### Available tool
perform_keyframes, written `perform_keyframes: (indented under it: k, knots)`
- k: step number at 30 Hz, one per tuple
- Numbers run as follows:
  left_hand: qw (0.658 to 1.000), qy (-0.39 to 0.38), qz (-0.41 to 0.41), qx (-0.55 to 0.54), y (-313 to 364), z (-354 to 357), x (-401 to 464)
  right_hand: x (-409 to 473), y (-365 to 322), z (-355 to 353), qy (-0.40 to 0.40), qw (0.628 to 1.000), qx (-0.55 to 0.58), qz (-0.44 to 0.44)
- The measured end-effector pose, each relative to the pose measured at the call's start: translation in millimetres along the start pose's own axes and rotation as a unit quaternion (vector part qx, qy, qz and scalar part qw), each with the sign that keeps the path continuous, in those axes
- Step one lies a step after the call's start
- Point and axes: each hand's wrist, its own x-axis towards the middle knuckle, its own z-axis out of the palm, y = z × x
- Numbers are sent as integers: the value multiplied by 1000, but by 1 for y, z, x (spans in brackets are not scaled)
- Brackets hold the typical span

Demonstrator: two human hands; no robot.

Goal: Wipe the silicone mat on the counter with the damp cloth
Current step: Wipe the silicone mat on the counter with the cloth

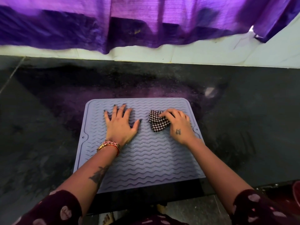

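A pale lilac silicone mat with wavy ridges lies on the dark counter, its near edge at the counter's front. My left hand lies flat on the mat's far left part, fingers spread and straight. A crumpled black-and-white checked cloth sits on the mat's far right part. My right hand grips the cloth, fingers curled over its right side and pressing it onto the mat.
The dark stone counter stretches left and right of the mat. A white tiled wall strip runs behind it, with a purple curtain hanging down over it. The counter's front edge is just beneath the mat.
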Motion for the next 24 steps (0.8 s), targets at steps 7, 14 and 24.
perform_keyframes:
  k: [7, 14, 24]
  knots:
    - [1000, 1, 2, 4, 0, 0, 1, 28, 5, -1, 19, 1000, 2, 19]
    - [1000, 6, 2, -3, 0, 0, 1, 69, 22, -28, -24, 999, 35, 7]
    - [1000, 2, 1, 6, 0, -1, 1, 78, 29, -14, -58, 997, 32, 32]
